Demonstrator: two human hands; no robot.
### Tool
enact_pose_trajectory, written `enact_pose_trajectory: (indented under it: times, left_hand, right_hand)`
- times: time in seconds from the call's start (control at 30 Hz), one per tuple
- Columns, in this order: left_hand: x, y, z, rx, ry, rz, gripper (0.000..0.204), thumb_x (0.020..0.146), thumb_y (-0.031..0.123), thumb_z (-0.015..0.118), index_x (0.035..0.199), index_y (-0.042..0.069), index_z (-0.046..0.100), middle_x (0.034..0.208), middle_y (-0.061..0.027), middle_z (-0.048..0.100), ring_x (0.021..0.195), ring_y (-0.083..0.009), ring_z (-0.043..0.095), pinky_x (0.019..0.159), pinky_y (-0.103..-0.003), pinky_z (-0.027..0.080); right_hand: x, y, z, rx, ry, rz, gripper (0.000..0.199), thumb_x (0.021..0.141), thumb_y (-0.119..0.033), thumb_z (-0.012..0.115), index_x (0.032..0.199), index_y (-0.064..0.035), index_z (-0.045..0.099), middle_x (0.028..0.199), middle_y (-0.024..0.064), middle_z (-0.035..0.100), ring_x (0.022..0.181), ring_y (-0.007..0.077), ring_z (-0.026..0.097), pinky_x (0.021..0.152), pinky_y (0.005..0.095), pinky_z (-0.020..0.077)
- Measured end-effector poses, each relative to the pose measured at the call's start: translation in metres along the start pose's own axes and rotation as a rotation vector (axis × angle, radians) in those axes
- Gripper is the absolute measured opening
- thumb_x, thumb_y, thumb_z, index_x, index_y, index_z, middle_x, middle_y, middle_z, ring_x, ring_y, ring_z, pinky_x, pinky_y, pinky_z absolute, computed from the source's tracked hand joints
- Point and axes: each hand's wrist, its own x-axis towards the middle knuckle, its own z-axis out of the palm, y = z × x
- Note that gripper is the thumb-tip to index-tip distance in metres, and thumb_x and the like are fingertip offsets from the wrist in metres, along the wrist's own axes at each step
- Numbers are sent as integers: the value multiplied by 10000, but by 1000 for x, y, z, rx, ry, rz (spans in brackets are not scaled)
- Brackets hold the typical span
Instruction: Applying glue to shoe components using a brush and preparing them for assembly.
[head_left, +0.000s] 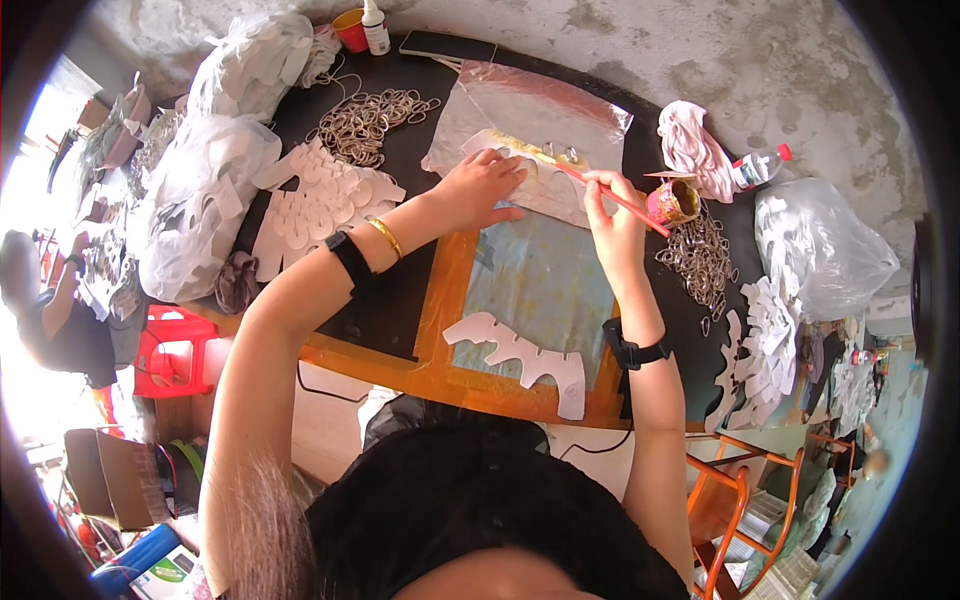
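My left hand (482, 192) lies with its fingers spread on a pale cut-out piece (510, 146) on a shiny plastic-covered sheet (560, 100). A yellowish smear runs along that piece's far edge. In my right hand (618, 222) is a thin red brush (642, 212), gripped between thumb and fingers and slanting left. Its tip reaches the smeared edge, where a few small metal rings (570, 155) lie. Just right of my right hand stands a small stained tin (673, 203). Nearer me, a white scalloped cut-out (520, 358) rests on the table mat.
A heap of metal rings (370, 122) and fanned white cut-outs (325, 195) lie on the left. More metal rings (697, 262), a pink cloth (692, 150), a clear bottle (760, 167) and a plastic bag (825, 238) crowd the right. Filled bags (200, 200) line the left edge.
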Motion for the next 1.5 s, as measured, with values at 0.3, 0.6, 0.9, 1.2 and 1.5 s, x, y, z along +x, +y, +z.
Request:
enact_pose_trajectory:
  times: [0.3, 0.6, 0.9, 1.2, 1.5]
  left_hand:
    - [0, 1, -1, 27, -22, -13, 607, 859, 444, 607, 1303, 47, 488, 1402, -130, 442, 1242, -322, 430, 1027, -447, 385]
    - [2, 1, -3, 5, -35, -14, 616, 859, 457, 601, 1307, 51, 483, 1398, -134, 444, 1247, -324, 429, 1027, -451, 382]
    - [2, 0, -1, 17, -35, -15, 621, 860, 469, 594, 1309, 56, 481, 1412, -130, 429, 1265, -317, 412, 1040, -446, 372]
    - [0, 0, 1, 25, -14, -5, 606, 862, 465, 597, 1294, 54, 492, 1409, -133, 432, 1257, -328, 418, 1037, -442, 374]
    - [0, 0, 0, -3, 12, 11, 601, 857, 444, 614, 1288, 41, 501, 1393, -152, 446, 1234, -328, 432, 1027, -440, 383]
  right_hand:
    - [-7, 9, -14, -10, 25, 3, 63, 844, -30, 608, 905, -19, 605, 827, 99, 638, 793, 219, 615, 707, 319, 475]
    - [-10, -2, -25, -173, 58, -165, 152, 763, 4, 648, 908, -35, 620, 814, 93, 628, 783, 262, 593, 727, 361, 465]
    - [-17, -13, -16, -278, -45, -373, 236, 684, 37, 671, 884, -80, 629, 882, 47, 621, 837, 249, 585, 865, 386, 426]
    - [-16, -3, -20, -332, 1, -363, 232, 683, 38, 670, 884, -72, 632, 890, 47, 628, 848, 242, 589, 867, 386, 417]
    - [-22, 18, -22, -45, 92, -51, 132, 775, 3, 663, 902, -33, 668, 859, 98, 675, 794, 215, 628, 742, 319, 480]
